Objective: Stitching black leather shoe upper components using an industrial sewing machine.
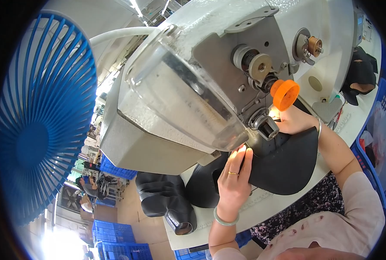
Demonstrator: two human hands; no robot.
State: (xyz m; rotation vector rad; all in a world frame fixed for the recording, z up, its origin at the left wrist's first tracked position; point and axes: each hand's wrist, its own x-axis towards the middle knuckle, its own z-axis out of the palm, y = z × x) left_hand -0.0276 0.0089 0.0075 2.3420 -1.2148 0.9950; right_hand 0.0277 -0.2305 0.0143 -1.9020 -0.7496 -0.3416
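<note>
From where I stand, the black piece (284,171) lies on the table (206,225), under the front of the sewing machine (158,147), its wide curved flap facing the wearer. The left hand (236,173) is just below the machine's clear guard, fingers straight and close together, tips at the piece's edge; its thumb is hidden, so I can't tell whether that grip pinches. The right hand (294,119) bends over the piece's far side, right of the machine's lower front, fingertips hidden, its grip unreadable too. To do this well, I'd have the left fingers guide lightly, clear of the stitching point, while the right supports the flap's weight so nothing drags or puckers.
</note>
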